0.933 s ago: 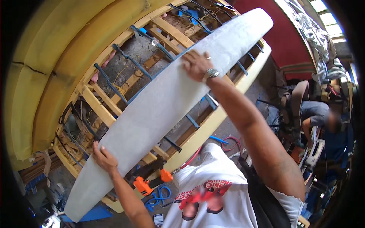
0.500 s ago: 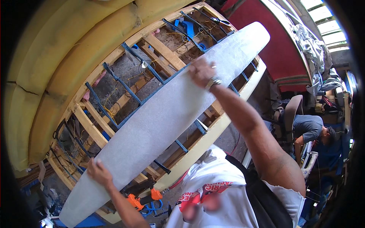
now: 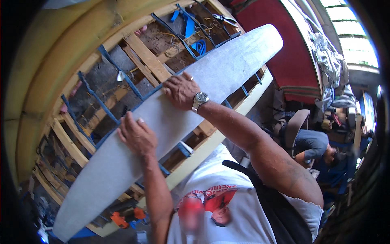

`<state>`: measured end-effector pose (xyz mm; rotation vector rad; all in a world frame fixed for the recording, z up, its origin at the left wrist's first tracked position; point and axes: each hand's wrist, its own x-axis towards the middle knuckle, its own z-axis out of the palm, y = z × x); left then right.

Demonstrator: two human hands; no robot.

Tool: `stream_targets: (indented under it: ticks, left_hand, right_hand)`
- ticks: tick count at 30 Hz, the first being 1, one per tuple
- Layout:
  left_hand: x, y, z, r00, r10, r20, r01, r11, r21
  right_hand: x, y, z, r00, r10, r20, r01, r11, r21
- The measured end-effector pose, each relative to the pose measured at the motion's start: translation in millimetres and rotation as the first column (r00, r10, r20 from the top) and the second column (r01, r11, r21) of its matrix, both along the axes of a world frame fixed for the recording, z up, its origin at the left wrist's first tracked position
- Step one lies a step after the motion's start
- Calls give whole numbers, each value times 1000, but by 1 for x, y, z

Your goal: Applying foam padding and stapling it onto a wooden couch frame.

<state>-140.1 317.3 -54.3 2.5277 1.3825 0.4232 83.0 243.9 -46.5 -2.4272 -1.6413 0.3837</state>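
A long, pale grey board-like panel (image 3: 227, 61) with rounded, tapering ends lies slantwise over the wooden frame (image 3: 148, 59). Blue straps (image 3: 122, 73) cross the frame's openings, running beneath the panel. My left hand (image 3: 139, 135) rests on the panel left of its middle, fingers stretched toward the far edge. Farther up and to the right, my right hand (image 3: 181, 91) lies flat on the panel, fingertips at that same edge. A metal-banded watch (image 3: 200, 99) is on my right wrist. Neither hand grips anything visible.
A thick yellow padded piece (image 3: 61, 61) curves along the far left. Orange tool parts (image 3: 119, 219) sit near the frame's lower edge. A tool with dark handles (image 3: 224, 19) lies at the frame's top. A red upholstered piece (image 3: 268, 53) stands right; a person (image 3: 313, 144) bends down beyond.
My left hand has moved up and right along the panel, and my right hand down and left, so they are closer together. The view has shifted slightly.
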Motion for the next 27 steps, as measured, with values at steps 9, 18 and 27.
stream_targets:
  ticks: [9,18,27]
  left_hand:
    - [3,2,-10,1000,-18,-5,18,996,86]
    - [17,6,5,994,-24,-106,28,999,35]
    - [294,-11,-27,788,-541,295,615,719,-323]
  right_hand:
    - [273,-136,0,944,-248,216,282,948,-147]
    - [404,-232,-34,849,-453,272,453,889,67]
    - [398,-229,-35,836,-469,284,454,883,120]
